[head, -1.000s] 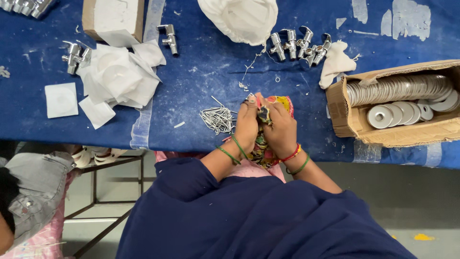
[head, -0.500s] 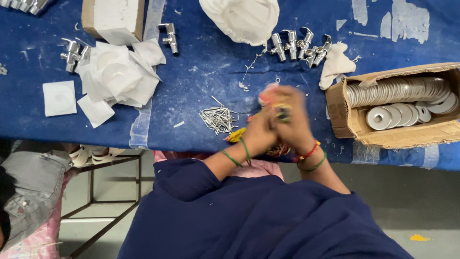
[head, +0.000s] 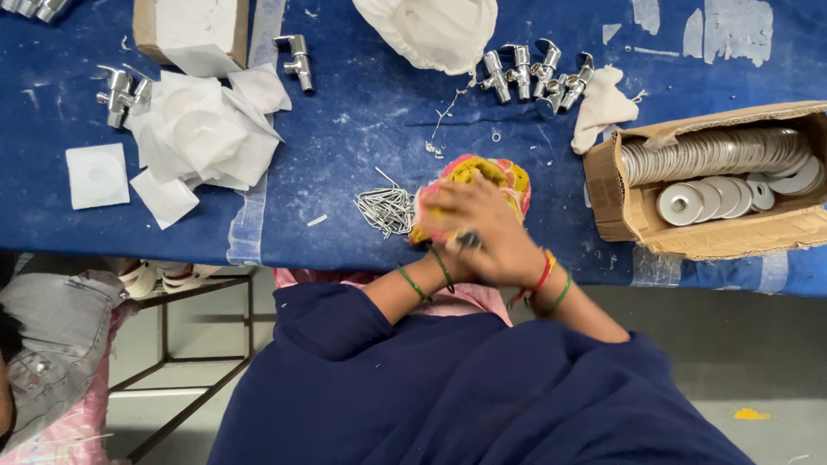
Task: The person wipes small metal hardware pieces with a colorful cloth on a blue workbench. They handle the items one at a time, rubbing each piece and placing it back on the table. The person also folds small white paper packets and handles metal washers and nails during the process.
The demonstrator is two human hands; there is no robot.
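Hands meet at the near edge of the blue table (head: 362, 112), where we press our right hand (head: 487, 237) flat over a yellow-and-red patterned cloth (head: 482, 176) bundled in our half-hidden left hand (head: 431, 232), whose grip we cannot tell, beside loose metal pins (head: 385, 209).

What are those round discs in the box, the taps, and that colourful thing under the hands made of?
Discs: metal, likely steel, going by their bright silver shine. Taps: metal with a mirror-like, probably chrome finish. Colourful thing: soft printed cloth, since it crumples and folds. Box: brown cardboard.
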